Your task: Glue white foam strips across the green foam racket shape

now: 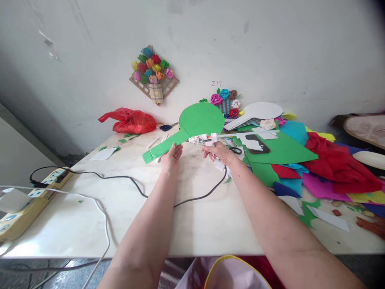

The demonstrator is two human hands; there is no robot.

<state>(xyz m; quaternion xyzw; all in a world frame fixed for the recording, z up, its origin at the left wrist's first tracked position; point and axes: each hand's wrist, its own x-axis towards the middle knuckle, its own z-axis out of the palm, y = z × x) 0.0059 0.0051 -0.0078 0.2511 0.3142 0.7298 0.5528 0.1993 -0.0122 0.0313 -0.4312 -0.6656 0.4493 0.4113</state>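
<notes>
My left hand [171, 157] pinches the handle of a green paddle-shaped cutout [201, 119], holding it tilted up over the white table [192, 216]. My right hand [218, 152] is closed round a white glue gun [203, 139] whose nozzle points left at the neck of the cutout. The gun's black cord [198, 196] trails across the table toward the left.
A heap of coloured paper sheets [300, 160] covers the right side. Scissors [167, 127] and a red plastic bag [129, 121] lie at the back left. A yellow power strip [33, 196] sits at the left edge. Paper flower crafts [153, 72] hang on the wall.
</notes>
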